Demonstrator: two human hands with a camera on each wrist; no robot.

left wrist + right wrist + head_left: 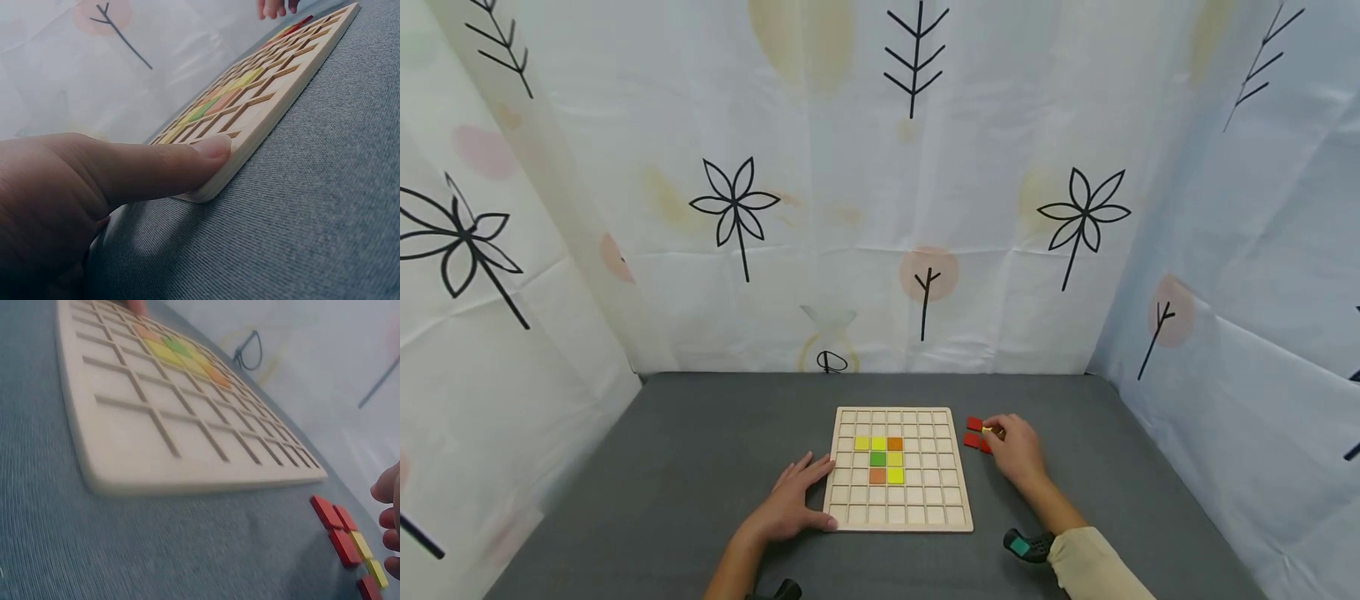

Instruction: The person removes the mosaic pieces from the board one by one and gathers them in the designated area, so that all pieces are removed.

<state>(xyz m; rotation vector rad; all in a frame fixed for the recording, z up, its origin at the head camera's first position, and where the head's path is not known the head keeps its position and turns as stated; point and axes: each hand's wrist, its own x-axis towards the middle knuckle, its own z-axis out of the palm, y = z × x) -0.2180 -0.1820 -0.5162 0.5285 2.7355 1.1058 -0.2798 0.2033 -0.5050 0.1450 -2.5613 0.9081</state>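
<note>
A square wooden grid board (895, 527) lies on the grey table. Several square tiles sit in its middle cells: yellow ones, two orange ones and a green tile (877, 459). My left hand (786, 504) rests at the board's left edge, its thumb (212, 150) on the front left corner and its fingers extended along the side. Off the board's right side, my right hand (1018, 450) hovers with bent fingers over a cluster of red tiles (326, 511) and yellow tiles (360, 545). In the right wrist view its fingertips are apart from those tiles, and no held tile shows.
The grey table (715, 450) extends around the board. A patterned white curtain (850, 208) hangs behind it and along both sides. A black wrist device (1028, 546) sits on the right wrist, close above the table.
</note>
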